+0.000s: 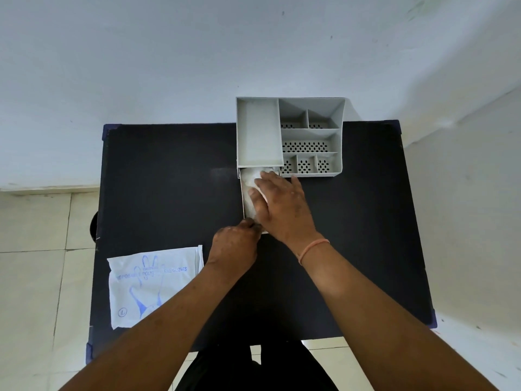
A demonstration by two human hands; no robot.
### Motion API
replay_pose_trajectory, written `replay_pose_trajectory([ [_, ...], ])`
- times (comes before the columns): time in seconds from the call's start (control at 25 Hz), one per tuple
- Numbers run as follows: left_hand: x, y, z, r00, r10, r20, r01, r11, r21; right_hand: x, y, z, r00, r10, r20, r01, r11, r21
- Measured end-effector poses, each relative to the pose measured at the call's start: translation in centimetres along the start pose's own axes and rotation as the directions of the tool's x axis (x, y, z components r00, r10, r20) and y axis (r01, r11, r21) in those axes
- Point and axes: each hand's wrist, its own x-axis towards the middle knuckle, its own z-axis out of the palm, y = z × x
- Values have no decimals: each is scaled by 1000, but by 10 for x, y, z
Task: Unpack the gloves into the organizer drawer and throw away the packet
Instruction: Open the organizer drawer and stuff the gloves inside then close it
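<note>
From the head view, your right hand (282, 204) lies flat and open, palm down, on the crumpled clear gloves (251, 184) that fill the pulled-out drawer (243, 204) of the grey organizer (290, 136). The fingers are spread, pressing the gloves, with the fingertips reaching toward the organizer's front edge. A thin orange band (313, 249) circles that wrist.

Your left hand (235, 244) sits at the near end of the drawer, its fingers curled and pinched at the drawer's front edge (whether they actually grip the edge or a bit of glove, I cannot tell, since the fingertips are tucked under). The two hands are just beside each other, almost touching.

The drawer sticks out toward you from beneath the organizer's tall left compartment; the compartments to the right have perforated floors. The organizer stands at the far edge of the black tabletop (169, 193), against the pale wall (169, 66).

The packet (152, 286), white with blue glove print and lettering, lies flat on the tabletop's near left corner, well apart from the drawer and partly overlapped by your left forearm. Beige floor tiles (33, 263) show to the left.
</note>
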Motion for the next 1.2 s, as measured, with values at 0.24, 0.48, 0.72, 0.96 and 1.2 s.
replay_pose_trajectory([
  [0.24,3,2,-6,998,-39,57,34,997,73,0,3,9,953,88,291,11,946,-323],
  [0.48,8,-5,-9,999,-18,51,14,997,76,15,-1,-7,914,68,399,85,932,-353],
  [0.72,4,-15,-3,995,-3,-98,6,1000,24,-26,24,-20,987,40,-156,-58,992,-110],
  [0.96,20,-21,-9,992,13,-128,-4,998,70,-15,31,-11,885,248,395,-87,920,-383],
  [1.2,27,-20,-18,993,-108,37,104,989,103,-7,26,-14,866,252,432,-125,946,-300],
])
